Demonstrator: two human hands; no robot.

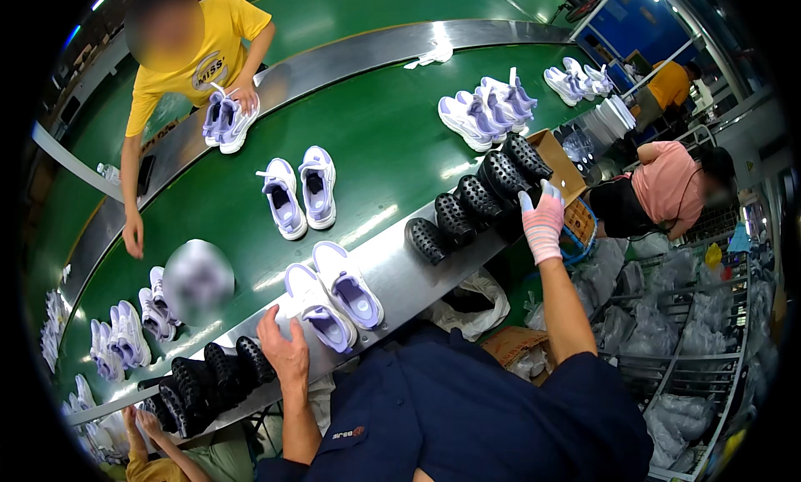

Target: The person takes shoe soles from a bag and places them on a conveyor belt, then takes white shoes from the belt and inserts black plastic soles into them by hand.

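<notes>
A pair of white and lilac sneakers stands on the metal ledge right in front of me. My left hand, bare, is beside the left shoe of that pair, fingers apart and holding nothing. Past its other side, several black perforated shoe forms stand in a row on the ledge. My right hand wears a pink and white striped glove, its thumb and fingers apart. Its fingertips are close to the end of another row of black perforated shoe forms; whether they touch one I cannot tell.
Across the green conveyor belt, a person in yellow handles a white and lilac pair. Another pair sits mid-belt; more sneakers are farther right. A cardboard box adjoins the right-hand row. Rack shelves hold plastic-wrapped items.
</notes>
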